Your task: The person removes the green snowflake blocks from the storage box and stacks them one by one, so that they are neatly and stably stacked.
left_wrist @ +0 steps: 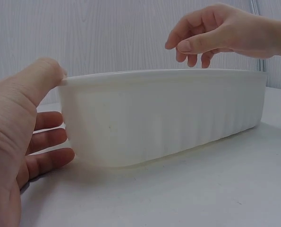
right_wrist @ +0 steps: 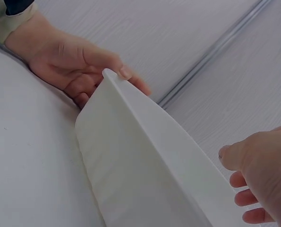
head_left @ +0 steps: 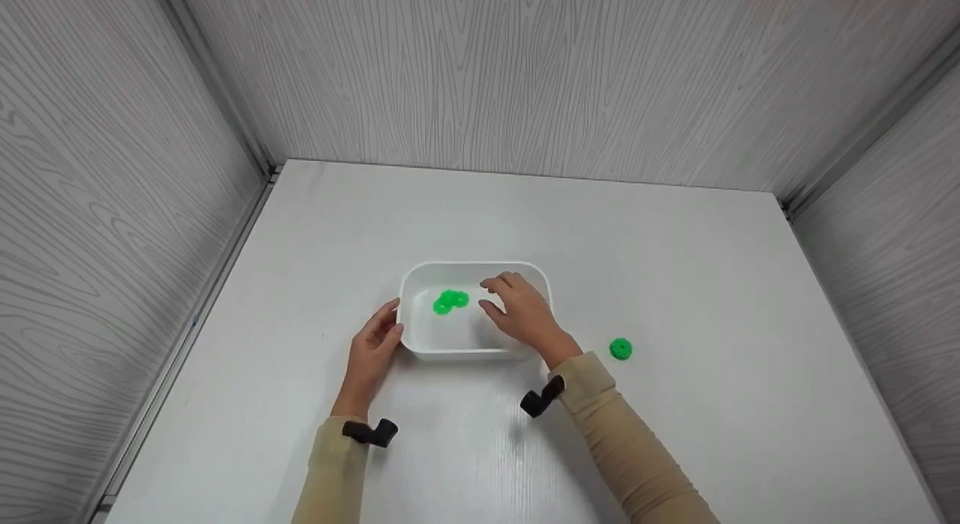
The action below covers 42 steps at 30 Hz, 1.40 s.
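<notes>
A white rectangular plastic tub point(head_left: 461, 354) with rounded corners stands on the table. Bright green small pieces point(head_left: 450, 300) lie clustered in its left half. My left hand point(head_left: 373, 351) holds the tub's left end. Its thumb rests on the rim in the left wrist view, and its fingers lie along the outer wall. Over the tub's right half hovers my right hand point(head_left: 523, 310), its fingers loosely bent and apart with nothing between them. One round green piece point(head_left: 621, 349) with a bumpy edge lies on the table to the right of the tub.
The white table point(head_left: 480, 216) is enclosed by wood-grain panels point(head_left: 465, 81) at the back and on both sides. A metal strip point(head_left: 187, 336) runs along the left edge. Each wrist carries a small black camera mount.
</notes>
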Motion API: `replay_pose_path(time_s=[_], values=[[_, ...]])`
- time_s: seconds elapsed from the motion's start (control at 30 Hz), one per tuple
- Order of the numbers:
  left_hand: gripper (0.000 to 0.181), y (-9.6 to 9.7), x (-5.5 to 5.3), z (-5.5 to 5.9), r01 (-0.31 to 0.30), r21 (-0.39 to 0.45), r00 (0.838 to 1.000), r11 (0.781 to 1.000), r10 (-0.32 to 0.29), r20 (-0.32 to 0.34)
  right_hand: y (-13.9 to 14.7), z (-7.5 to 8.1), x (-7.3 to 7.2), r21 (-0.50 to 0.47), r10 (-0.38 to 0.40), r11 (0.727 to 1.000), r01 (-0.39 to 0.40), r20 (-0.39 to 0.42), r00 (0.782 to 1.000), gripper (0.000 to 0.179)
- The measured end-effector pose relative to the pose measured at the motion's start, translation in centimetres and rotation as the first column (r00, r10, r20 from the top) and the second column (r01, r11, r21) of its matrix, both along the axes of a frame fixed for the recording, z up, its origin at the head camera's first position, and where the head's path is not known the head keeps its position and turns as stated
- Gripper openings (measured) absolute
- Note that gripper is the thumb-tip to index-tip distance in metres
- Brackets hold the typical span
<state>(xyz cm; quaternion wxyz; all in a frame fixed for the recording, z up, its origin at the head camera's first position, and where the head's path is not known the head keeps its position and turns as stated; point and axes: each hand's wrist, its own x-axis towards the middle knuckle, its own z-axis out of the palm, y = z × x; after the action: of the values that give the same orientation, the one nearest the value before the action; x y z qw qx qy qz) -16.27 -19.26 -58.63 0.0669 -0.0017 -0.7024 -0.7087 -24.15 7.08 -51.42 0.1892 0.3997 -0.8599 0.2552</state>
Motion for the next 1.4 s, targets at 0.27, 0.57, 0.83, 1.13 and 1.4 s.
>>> replay_pose_path(time_s=[0.27,0.57,0.83,1.13,1.4], values=[[0.045,-0.3,0.0,0.1,-0.007,0.009,1.000,1.000,0.007,-0.015,-2.4,-0.5,-0.9,0.125,-0.054,0.991,0.036,0.141,0.989,0.028],[0.045,-0.5,0.0,0.4,-0.010,0.011,1.000,1.000,0.010,-0.009,-3.9,-0.7,-1.9,0.245,-0.110,0.969,0.038,0.289,0.951,0.035],[0.046,0.0,0.6,1.8,0.045,0.017,0.999,0.999,-0.045,0.014,-5.1,-1.1,-2.3,0.391,-0.170,0.920,0.018,0.358,0.918,0.044],[0.045,0.2,1.2,2.9,0.024,0.010,1.000,1.000,-0.024,0.012,-6.8,-1.7,-2.8,0.426,-0.213,0.905,0.020,0.411,0.886,0.032],[0.046,0.0,0.4,0.9,-0.003,0.013,1.000,1.000,0.003,0.018,-7.3,-1.7,-3.0,0.461,-0.188,0.887,0.015,0.331,0.925,0.022]])
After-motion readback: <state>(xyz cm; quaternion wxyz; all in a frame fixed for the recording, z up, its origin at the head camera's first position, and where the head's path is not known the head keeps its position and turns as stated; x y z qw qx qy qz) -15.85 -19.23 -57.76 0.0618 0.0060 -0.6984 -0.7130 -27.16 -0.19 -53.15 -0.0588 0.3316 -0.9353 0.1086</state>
